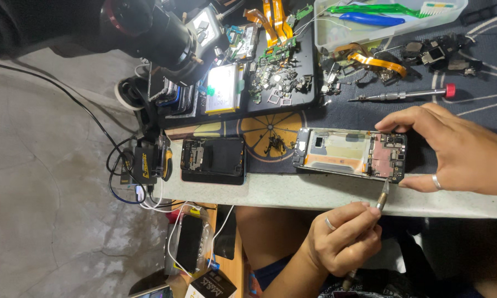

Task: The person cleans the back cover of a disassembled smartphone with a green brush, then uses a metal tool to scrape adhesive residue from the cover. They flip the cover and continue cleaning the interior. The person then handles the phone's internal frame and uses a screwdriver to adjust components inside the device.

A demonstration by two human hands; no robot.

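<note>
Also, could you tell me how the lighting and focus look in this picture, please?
Head view: glare washes out the silver battery under the dark lens, which looks soft; the opened phone in the right hand is sharp and evenly lit; the left hand with its metal tool sits in dimmer light below the table edge.

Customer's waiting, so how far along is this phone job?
Done: the phone lies open, back off, board exposed, and loose parts sit on the tray. In hand: the right hand grips the phone while the left hand puts a tool to its near edge. Left: it is not yet closed up.
</note>
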